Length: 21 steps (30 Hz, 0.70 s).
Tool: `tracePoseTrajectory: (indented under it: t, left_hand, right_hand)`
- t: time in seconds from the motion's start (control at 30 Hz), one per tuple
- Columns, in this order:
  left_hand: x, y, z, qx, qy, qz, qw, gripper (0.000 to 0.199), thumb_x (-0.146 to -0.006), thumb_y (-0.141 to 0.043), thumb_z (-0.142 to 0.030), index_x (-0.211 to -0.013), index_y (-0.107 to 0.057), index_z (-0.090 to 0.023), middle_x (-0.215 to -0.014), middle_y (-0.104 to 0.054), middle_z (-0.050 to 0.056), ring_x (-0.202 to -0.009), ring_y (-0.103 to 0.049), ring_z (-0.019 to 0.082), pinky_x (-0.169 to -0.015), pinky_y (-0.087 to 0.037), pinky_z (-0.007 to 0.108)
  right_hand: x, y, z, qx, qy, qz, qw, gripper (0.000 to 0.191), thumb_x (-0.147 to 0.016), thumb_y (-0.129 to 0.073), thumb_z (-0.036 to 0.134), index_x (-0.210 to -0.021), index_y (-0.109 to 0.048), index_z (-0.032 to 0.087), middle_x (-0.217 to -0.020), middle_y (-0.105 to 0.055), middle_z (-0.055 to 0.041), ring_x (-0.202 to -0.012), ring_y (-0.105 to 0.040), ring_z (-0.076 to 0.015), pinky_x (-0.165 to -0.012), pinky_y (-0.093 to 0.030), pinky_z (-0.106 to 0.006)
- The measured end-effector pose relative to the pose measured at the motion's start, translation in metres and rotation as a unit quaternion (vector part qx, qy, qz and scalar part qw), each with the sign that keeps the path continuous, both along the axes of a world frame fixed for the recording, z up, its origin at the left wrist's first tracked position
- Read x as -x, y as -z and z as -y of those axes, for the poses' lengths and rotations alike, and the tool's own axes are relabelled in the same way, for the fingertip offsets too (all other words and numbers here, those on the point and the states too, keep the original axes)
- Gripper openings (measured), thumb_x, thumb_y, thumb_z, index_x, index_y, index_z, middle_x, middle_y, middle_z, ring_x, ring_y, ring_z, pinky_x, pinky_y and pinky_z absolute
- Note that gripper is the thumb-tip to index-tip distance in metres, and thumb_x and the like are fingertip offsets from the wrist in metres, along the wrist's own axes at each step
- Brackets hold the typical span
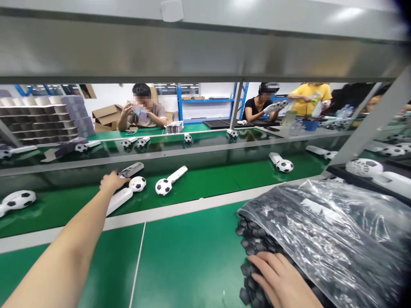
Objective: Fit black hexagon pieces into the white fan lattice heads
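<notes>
My left hand point(113, 183) reaches over the green conveyor belt, its fingers closed around the head end of a white handheld fan point(133, 170) whose grey inner side faces up. That fan's head is mostly hidden by the fingers. Close beside my thumb lies another fan point(137, 184) with a football-patterned head, its white handle towards me. My right hand point(279, 278) rests on a pile of small black pentagon pieces point(252, 244), fingers apart and slightly bent. The pieces spill from a large clear plastic bag point(334, 226) on the green bench point(186, 252).
More football fans lie along the belt, including one right of my left hand point(163, 187) and one farther right point(284, 165). A black tray point(393, 193) holds fans at right. A metal beam point(199, 55) crosses overhead. Co-workers point(144, 111) sit opposite; stacked cartons point(35, 119) stand far left.
</notes>
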State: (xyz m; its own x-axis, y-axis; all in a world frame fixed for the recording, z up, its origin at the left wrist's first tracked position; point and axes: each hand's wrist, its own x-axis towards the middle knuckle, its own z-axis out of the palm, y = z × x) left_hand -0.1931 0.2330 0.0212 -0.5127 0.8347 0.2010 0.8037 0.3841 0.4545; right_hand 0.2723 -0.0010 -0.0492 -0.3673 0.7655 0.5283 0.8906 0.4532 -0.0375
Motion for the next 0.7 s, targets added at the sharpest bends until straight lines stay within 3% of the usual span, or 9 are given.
tracePoseTrajectory:
  t: [0.1,0.17,0.23,0.33,0.4,0.47,0.57,0.7]
  left_hand:
    - [0.006,0.004,0.006,0.003,0.020,0.009,1.000,0.063,-0.062,-0.059,-0.048,-0.109,-0.049,-0.008,-0.102,-0.055,0.017,-0.103,-0.049,0.041,-0.071,-0.043,0.042]
    - [0.002,-0.006,0.013,-0.016,0.041,0.009,0.999,0.064,-0.066,-0.056,-0.052,-0.110,-0.048,-0.007,-0.100,-0.057,0.014,-0.101,-0.053,0.038,-0.069,-0.045,0.038]
    - [-0.004,-0.028,0.025,-0.051,0.053,0.002,0.997,0.070,-0.070,-0.051,-0.058,-0.114,-0.043,-0.004,-0.105,-0.057,0.015,-0.098,-0.055,0.037,-0.069,-0.045,0.038]
    - [-0.019,-0.074,0.053,-0.110,0.080,-0.027,0.990,0.074,-0.072,-0.050,-0.059,-0.123,-0.035,-0.007,-0.118,-0.051,0.014,-0.100,-0.054,0.033,-0.077,-0.045,0.038]
    - [-0.037,-0.100,0.081,-0.130,0.131,-0.057,0.981,0.066,-0.070,-0.056,-0.052,-0.122,-0.038,-0.016,-0.122,-0.049,0.008,-0.104,-0.052,0.027,-0.085,-0.042,0.034]
    - [-0.063,-0.112,0.115,-0.120,0.212,-0.090,0.966,0.059,-0.068,-0.061,-0.046,-0.119,-0.043,-0.023,-0.122,-0.049,0.002,-0.106,-0.051,0.024,-0.090,-0.040,0.031]
    - [-0.111,-0.100,0.166,-0.069,0.352,-0.156,0.921,0.057,-0.063,-0.062,-0.037,-0.114,-0.045,-0.020,-0.112,-0.054,0.005,-0.099,-0.054,0.025,-0.085,-0.043,0.032]
    - [-0.172,-0.052,0.209,0.061,0.451,-0.110,0.884,0.058,-0.063,-0.057,-0.030,-0.119,-0.043,-0.024,-0.112,-0.055,0.005,-0.092,-0.058,0.024,-0.073,-0.047,0.031]
  right_hand:
    - [0.002,-0.003,-0.001,-0.007,0.001,-0.012,1.000,0.034,-0.093,-0.029,0.027,-0.092,-0.062,0.024,-0.084,-0.064,-0.0037,-0.072,-0.059,-0.0175,-0.060,-0.048,-0.028]
    - [0.004,-0.006,0.000,-0.001,-0.001,-0.024,1.000,0.033,-0.093,-0.028,0.026,-0.089,-0.061,0.024,-0.080,-0.063,-0.0037,-0.069,-0.058,-0.0174,-0.058,-0.047,-0.028]
    - [0.006,-0.008,0.000,0.019,-0.006,-0.038,0.999,0.031,-0.092,-0.030,0.024,-0.086,-0.060,0.023,-0.078,-0.062,-0.0038,-0.068,-0.057,-0.0177,-0.058,-0.047,-0.029]
    - [0.010,-0.010,0.003,0.068,-0.025,-0.060,0.996,0.024,-0.090,-0.036,0.019,-0.081,-0.058,0.021,-0.076,-0.059,-0.0036,-0.070,-0.055,-0.0184,-0.061,-0.047,-0.030]
    - [0.013,-0.011,0.005,0.082,-0.038,-0.075,0.993,0.021,-0.089,-0.038,0.015,-0.083,-0.057,0.020,-0.076,-0.059,-0.0039,-0.072,-0.054,-0.0192,-0.064,-0.047,-0.033]
    - [0.015,-0.012,0.007,0.082,-0.045,-0.087,0.992,0.021,-0.088,-0.038,0.013,-0.097,-0.057,0.018,-0.079,-0.059,-0.0056,-0.075,-0.054,-0.0202,-0.067,-0.048,-0.035]
    - [0.018,-0.017,0.011,0.111,-0.068,-0.100,0.986,0.028,-0.089,-0.037,0.012,-0.112,-0.052,0.016,-0.089,-0.059,-0.0083,-0.082,-0.054,-0.0198,-0.073,-0.048,-0.034]
    - [0.023,-0.037,0.015,0.182,-0.093,-0.117,0.972,0.021,-0.090,-0.037,0.014,-0.096,-0.056,0.018,-0.090,-0.061,-0.0067,-0.086,-0.055,-0.0181,-0.078,-0.046,-0.032]
